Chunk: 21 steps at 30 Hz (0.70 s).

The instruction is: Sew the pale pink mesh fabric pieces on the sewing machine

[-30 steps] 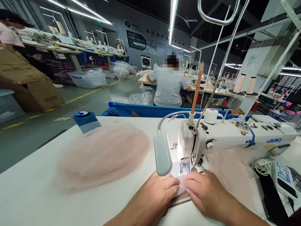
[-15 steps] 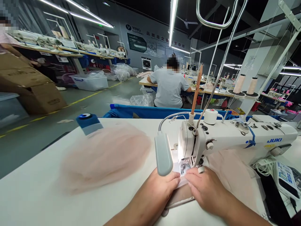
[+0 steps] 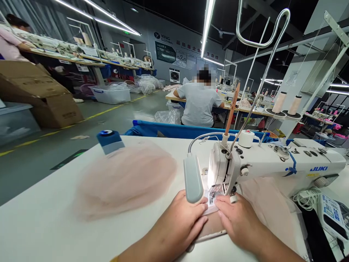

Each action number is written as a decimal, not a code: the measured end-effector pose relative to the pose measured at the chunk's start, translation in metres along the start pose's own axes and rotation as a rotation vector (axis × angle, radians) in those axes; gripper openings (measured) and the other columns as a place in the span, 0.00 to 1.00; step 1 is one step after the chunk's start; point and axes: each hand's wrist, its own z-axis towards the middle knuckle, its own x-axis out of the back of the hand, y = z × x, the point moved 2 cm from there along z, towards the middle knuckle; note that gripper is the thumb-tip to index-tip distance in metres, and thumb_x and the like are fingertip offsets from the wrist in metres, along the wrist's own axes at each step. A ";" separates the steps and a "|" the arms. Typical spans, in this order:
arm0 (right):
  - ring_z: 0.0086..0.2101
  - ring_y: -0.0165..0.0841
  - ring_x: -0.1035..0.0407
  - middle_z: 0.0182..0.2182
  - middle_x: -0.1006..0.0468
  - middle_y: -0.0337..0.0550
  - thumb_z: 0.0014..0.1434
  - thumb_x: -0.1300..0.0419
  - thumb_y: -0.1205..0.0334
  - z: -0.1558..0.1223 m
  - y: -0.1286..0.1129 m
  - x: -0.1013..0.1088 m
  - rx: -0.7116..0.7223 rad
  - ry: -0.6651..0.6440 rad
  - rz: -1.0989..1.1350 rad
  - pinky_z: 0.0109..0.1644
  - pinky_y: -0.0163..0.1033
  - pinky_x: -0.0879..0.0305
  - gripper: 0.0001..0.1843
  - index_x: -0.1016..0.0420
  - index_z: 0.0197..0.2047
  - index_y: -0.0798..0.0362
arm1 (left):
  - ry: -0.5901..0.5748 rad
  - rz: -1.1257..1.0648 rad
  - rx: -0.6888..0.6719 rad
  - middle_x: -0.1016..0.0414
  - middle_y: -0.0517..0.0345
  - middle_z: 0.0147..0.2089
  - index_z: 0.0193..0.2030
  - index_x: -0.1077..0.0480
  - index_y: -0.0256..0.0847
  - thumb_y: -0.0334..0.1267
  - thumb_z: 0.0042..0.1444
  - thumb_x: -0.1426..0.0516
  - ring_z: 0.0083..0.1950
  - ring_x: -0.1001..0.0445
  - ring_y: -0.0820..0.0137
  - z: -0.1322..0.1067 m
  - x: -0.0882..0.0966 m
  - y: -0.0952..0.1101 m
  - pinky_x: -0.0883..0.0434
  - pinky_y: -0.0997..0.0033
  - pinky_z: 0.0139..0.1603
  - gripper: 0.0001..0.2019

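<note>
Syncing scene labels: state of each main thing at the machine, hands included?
Left hand: fingertips on pale cloth
Right hand: fingertips on same cloth
Sewing machine: running or stopped, cannot tell
Lamp: lit
Pencil: point up, leaning slightly
Sheer pink fabric: loosely heaped
White cable: coiled

The cloth (image 3: 128, 182) was sheer and matt. The machine (image 3: 259, 163) appeared smooth and glossy. The lamp (image 3: 193, 178) was matt plastic on a ribbed metal neck (image 3: 199, 137); the rod (image 3: 259, 45), polished metal. The tabletop (image 3: 54, 218) looked smooth, with slight sheen. The carton (image 3: 24, 82) was matt cardboard.
</note>
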 end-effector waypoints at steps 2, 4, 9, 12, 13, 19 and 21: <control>0.50 0.45 0.21 0.55 0.14 0.50 0.69 0.43 0.74 0.001 -0.002 0.003 0.006 0.008 0.000 0.53 0.46 0.23 0.17 0.19 0.55 0.50 | -0.043 0.018 0.062 0.14 0.48 0.51 0.46 0.19 0.44 0.39 0.73 0.47 0.48 0.19 0.54 -0.003 0.001 -0.004 0.23 0.53 0.51 0.13; 0.49 0.45 0.22 0.54 0.14 0.51 0.70 0.43 0.73 0.001 -0.004 0.005 0.022 0.013 0.014 0.52 0.46 0.23 0.17 0.20 0.55 0.51 | -0.034 0.039 0.088 0.15 0.48 0.53 0.49 0.19 0.45 0.44 0.76 0.47 0.50 0.19 0.54 -0.004 0.004 -0.007 0.23 0.53 0.53 0.14; 0.50 0.44 0.21 0.55 0.15 0.52 0.73 0.42 0.67 -0.001 -0.011 0.005 0.095 -0.059 0.073 0.56 0.47 0.25 0.16 0.22 0.60 0.50 | 0.039 0.075 0.035 0.14 0.49 0.54 0.50 0.21 0.45 0.42 0.79 0.53 0.49 0.17 0.54 0.001 0.009 -0.013 0.25 0.53 0.53 0.18; 0.49 0.42 0.22 0.54 0.15 0.49 0.74 0.41 0.65 -0.001 -0.014 0.003 0.111 -0.137 0.078 0.58 0.47 0.27 0.14 0.23 0.60 0.49 | 0.036 0.084 0.067 0.14 0.50 0.53 0.49 0.20 0.45 0.41 0.78 0.52 0.48 0.17 0.55 0.001 0.009 -0.013 0.25 0.54 0.53 0.17; 0.48 0.42 0.22 0.53 0.14 0.49 0.74 0.41 0.64 -0.001 -0.015 0.003 0.112 -0.152 0.074 0.57 0.47 0.28 0.13 0.23 0.59 0.49 | 0.027 0.095 0.084 0.14 0.50 0.53 0.48 0.20 0.45 0.41 0.78 0.52 0.48 0.17 0.55 0.001 0.010 -0.012 0.25 0.54 0.53 0.18; 0.42 0.41 0.25 0.47 0.15 0.45 0.73 0.39 0.65 0.001 -0.012 0.004 0.089 -0.126 -0.012 0.51 0.47 0.31 0.03 0.23 0.46 0.49 | -0.012 0.141 0.105 0.15 0.50 0.45 0.42 0.20 0.45 0.41 0.77 0.52 0.42 0.21 0.57 0.002 0.013 -0.008 0.25 0.55 0.51 0.20; 0.41 0.43 0.27 0.43 0.16 0.45 0.72 0.39 0.67 0.000 -0.002 0.007 0.045 -0.082 -0.079 0.48 0.47 0.32 0.05 0.24 0.42 0.49 | -0.039 0.114 0.076 0.18 0.53 0.36 0.33 0.24 0.45 0.43 0.76 0.52 0.35 0.24 0.60 0.001 0.014 -0.006 0.27 0.58 0.44 0.22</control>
